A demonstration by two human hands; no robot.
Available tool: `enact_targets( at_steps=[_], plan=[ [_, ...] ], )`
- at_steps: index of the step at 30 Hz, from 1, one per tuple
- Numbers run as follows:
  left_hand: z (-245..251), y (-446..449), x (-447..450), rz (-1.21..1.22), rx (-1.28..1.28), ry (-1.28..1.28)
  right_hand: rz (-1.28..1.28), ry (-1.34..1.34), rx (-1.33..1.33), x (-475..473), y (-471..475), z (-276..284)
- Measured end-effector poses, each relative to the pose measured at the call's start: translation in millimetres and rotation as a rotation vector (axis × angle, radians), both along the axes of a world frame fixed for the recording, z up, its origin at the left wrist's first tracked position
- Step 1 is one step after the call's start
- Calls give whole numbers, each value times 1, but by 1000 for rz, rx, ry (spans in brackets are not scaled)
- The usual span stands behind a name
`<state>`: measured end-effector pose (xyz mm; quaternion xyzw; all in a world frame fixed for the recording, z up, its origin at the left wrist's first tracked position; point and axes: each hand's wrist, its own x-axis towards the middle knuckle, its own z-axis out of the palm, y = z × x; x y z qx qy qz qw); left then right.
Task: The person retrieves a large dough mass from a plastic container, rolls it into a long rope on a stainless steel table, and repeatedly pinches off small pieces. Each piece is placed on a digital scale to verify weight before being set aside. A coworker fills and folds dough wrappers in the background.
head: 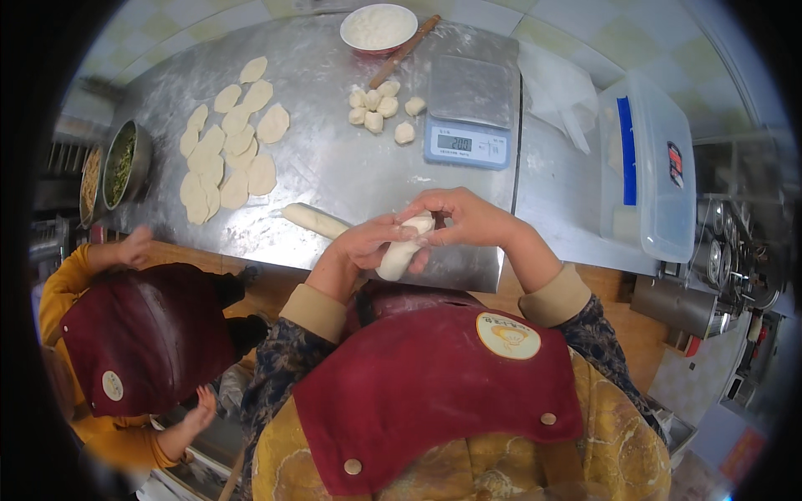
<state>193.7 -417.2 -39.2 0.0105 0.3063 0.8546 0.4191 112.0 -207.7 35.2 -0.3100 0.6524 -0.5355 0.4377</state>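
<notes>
My left hand (369, 241) grips a thick roll of dough (396, 258) just above the steel table's front edge. At the roll's upper end, the fingers of my right hand (460, 216) close around the dough. A second dough rope (313, 220) lies on the table to the left, its right end hidden behind my left hand. Ahead of my hands a small cluster of dough balls (374, 105) sits beside a blue digital scale (468, 147), whose plate (471, 91) bears nothing. Many flat dough rounds (235, 153) overlap on the left.
A bowl of flour (380, 28) and a wooden rolling pin (404, 51) are at the back. Bowls of green filling (125, 164) and brown filling (91, 181) stand far left. A clear plastic bin (667, 169) is at right. A co-worker in an apron (150, 335) stands left.
</notes>
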Motion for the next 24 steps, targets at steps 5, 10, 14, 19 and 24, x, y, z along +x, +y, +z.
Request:
enact_targets(
  at_steps=[5, 10, 14, 19, 24],
  plan=[
    [6, 12, 6, 33, 65, -125, -105, -10, -74, 16, 8, -11],
    [-26, 22, 20, 101, 183, -258, -398, -161, -38, 46, 3, -37],
    [-45, 27, 31, 144, 296, -281, -437, -257, 25, 50, 12, -50],
    [6, 10, -13, 77, -781, 260, -413, 218, 200, -30, 47, -47],
    [7, 88, -19, 29, -1434, 972, -452, 1321, 377, -166, 34, -76]
  ],
)
